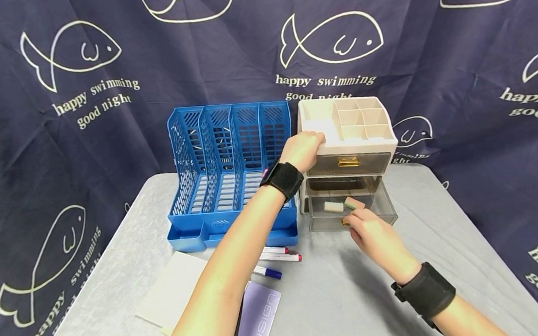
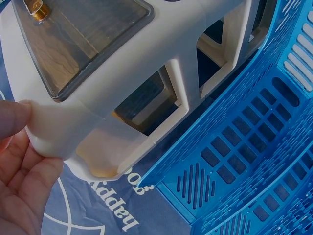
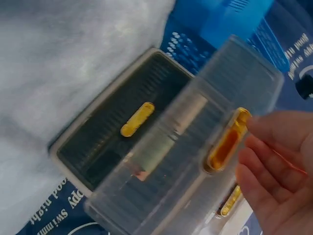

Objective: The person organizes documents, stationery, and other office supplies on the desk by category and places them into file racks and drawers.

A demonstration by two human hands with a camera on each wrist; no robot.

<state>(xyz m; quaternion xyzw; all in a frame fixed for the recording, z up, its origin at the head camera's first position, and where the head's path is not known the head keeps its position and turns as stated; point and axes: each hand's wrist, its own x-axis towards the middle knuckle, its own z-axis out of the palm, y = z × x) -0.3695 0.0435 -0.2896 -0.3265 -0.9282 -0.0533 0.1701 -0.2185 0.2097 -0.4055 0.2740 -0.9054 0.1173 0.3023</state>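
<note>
A white desktop drawer organizer [image 1: 347, 148] stands at the back right of the table, its smoky drawers fitted with gold handles. My left hand [image 1: 302, 151] grips its upper left edge; in the left wrist view the thumb and curled fingers of that hand [image 2: 24, 166] lie on the white corner. Below, a clear drawer [image 1: 322, 224] is pulled out. My right hand [image 1: 373, 233] pinches the drawer's gold handle [image 3: 227, 144]. Inside the drawer lie a whitish eraser-like block [image 1: 333, 206] and an orange-and-green one [image 1: 354, 203].
Left of the organizer stands a blue file rack [image 1: 232, 214] with upright dividers. In front of it lie red-capped markers [image 1: 281, 258], a blue-capped marker [image 1: 268, 271], a purple notebook [image 1: 258, 318] and a pale sheet or pad [image 1: 174, 288], partly behind my left forearm.
</note>
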